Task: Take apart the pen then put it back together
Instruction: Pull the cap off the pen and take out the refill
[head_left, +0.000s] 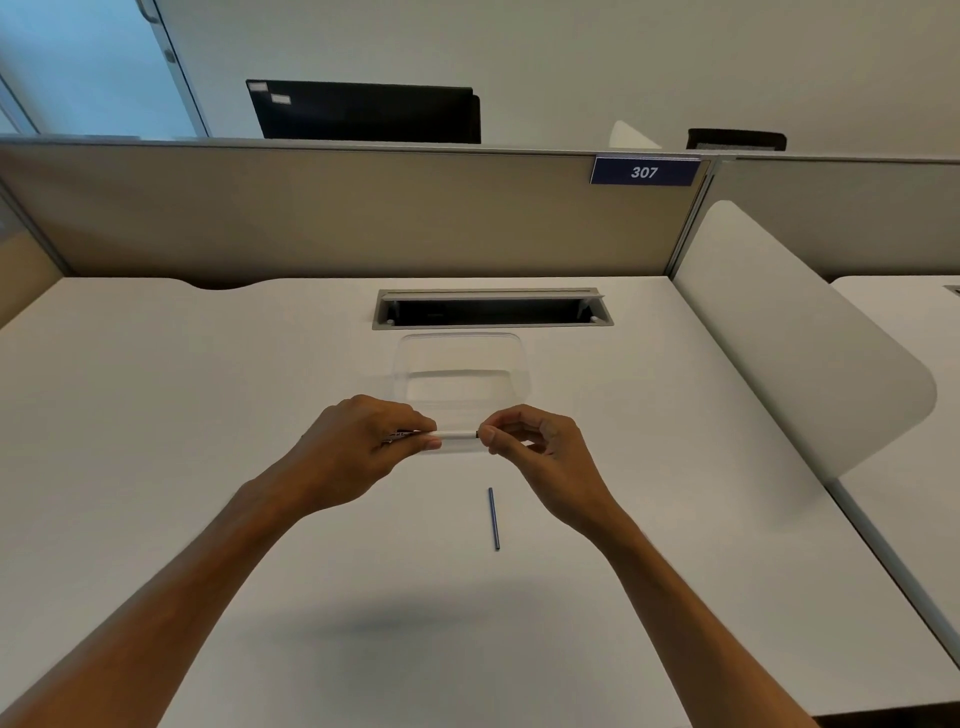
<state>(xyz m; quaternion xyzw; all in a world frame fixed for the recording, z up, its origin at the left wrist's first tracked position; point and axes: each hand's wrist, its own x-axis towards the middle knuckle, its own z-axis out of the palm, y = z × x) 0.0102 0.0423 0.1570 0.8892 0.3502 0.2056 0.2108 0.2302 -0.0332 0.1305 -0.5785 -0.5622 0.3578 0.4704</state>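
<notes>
The left hand (358, 441) has its grip clenched around one end of the pen (457, 435), thumb and fingers wrapped over the darker printed part. The right hand (524, 441) pinches the pen's other end between thumb and fingertips (488, 435), right at the dark tip. The white barrel runs level between the two hands, held in the air above the surface (208, 415).

On the surface just below the right hand lies a thin blue refill (493, 518), apart from both hands, pointing roughly away from the person. A clear plastic box (462, 364) sits just behind the hands, near a cable slot (491, 307).

The pen looks light, stiff and smooth, so it probably turns easily in the fingers; a firm hold on the barrel with one hand and a fingertip pinch on the end piece suits twisting or pulling. The refill seems thin and likely bends or rolls, so it is best lifted near its middle.
</notes>
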